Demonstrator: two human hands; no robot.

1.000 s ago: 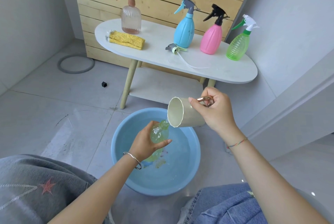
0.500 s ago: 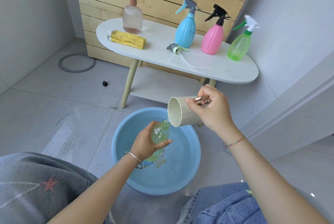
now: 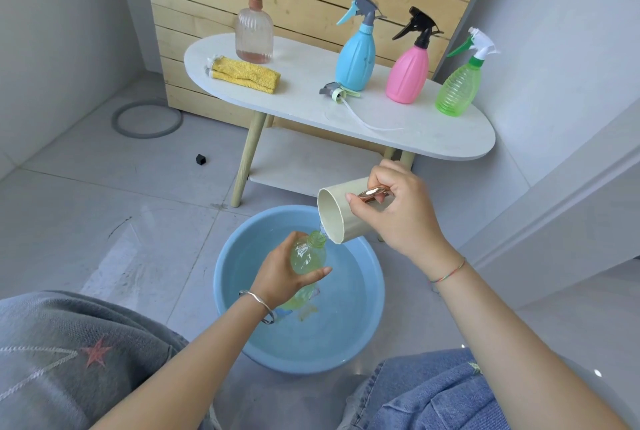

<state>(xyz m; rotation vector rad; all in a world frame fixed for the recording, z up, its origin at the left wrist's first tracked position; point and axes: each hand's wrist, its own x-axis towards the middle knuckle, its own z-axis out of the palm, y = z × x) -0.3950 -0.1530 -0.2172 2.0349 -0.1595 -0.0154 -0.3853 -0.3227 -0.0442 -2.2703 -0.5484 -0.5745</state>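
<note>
1. A person sits over a blue basin [image 3: 363,308] on a grey tiled floor, filling a pale green bottle [image 3: 308,258] from a cream cup [image 3: 337,218].
2. The left hand [image 3: 280,277] is wrapped round the bottle's body, thumb across its near side. It holds the bottle over the water, near the basin's middle.
3. The bottle's long axis leans. Its base is down and near, and its open neck points up and far-right, toward the cup.
4. The right hand [image 3: 398,218] is clamped on the cup, fingers pinching its rose-gold handle [image 3: 372,193]. The cup lies almost on its side, mouth facing left, with its low lip just above and right of the bottle's neck.
5. A thin stream of water [image 3: 322,230] falls from that lip into the neck. Lip and neck are very close, and whether they touch cannot be told.
6. The neck is narrow and the cup's mouth is wide, so the pour depends on the lip sitting right over the neck. The right hand is nearer that gap and likely steers the tilt.
7. Beyond the basin, a white oval table [image 3: 433,138] holds 4 capped spray bottles [image 3: 356,58], a yellow cloth [image 3: 246,76] and a loose spray head [image 3: 334,91] with its tube. The spray head, probably this bottle's, lies well apart from both hands.
</note>
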